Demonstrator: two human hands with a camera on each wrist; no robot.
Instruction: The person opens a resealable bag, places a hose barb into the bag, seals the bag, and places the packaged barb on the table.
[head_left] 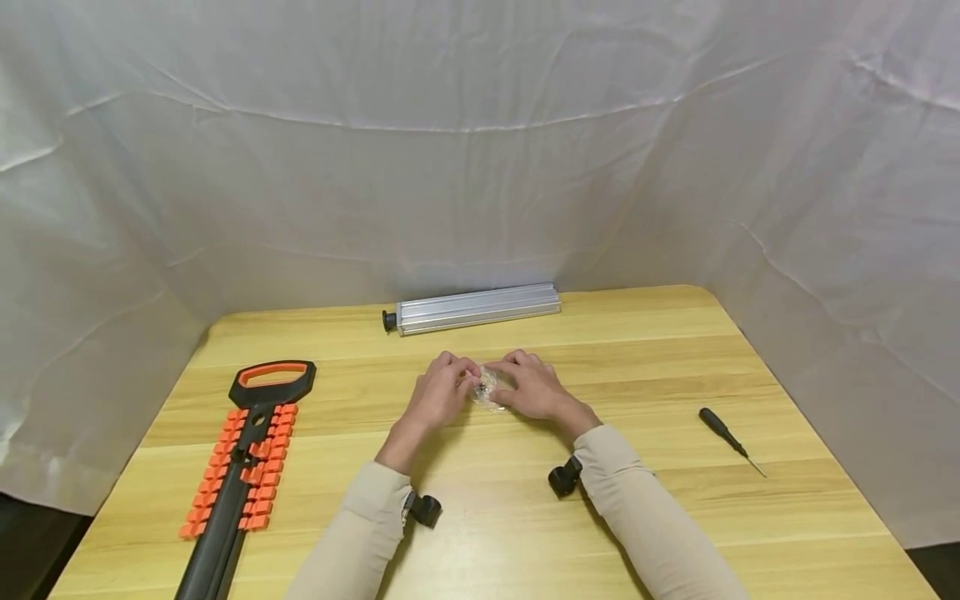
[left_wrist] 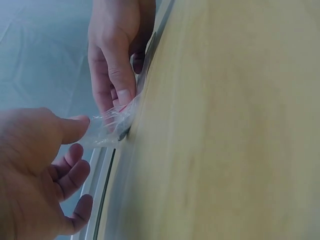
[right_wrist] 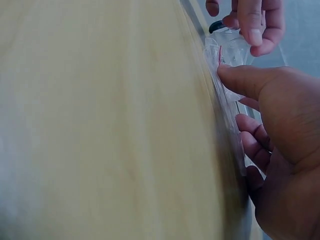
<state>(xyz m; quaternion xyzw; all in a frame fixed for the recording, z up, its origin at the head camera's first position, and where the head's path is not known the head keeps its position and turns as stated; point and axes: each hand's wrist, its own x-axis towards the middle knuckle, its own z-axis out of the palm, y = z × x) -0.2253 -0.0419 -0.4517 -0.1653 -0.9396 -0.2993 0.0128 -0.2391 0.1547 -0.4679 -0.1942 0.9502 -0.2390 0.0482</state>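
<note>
A small clear plastic zip bag [head_left: 487, 388] with a red strip lies close over the table in front of me, some small dark pieces in it. My left hand [head_left: 438, 393] pinches one end of it between thumb and forefinger, its other fingers loosely curled in the left wrist view. From the right, my right hand [head_left: 534, 388] holds the bag with the thumb [right_wrist: 240, 77] by the red strip and fingers behind. Creased film [left_wrist: 117, 117] shows between the two hands in the left wrist view.
Behind the hands lies a silver aluminium profile [head_left: 480, 309] with a black knob [head_left: 389, 321]. At left is a black tool with an orange-lined handle [head_left: 272, 383] and orange toothed strips [head_left: 270, 471]. A black screwdriver [head_left: 720, 427] lies at right. White curtains [head_left: 465, 183] enclose the wooden table [head_left: 495, 533].
</note>
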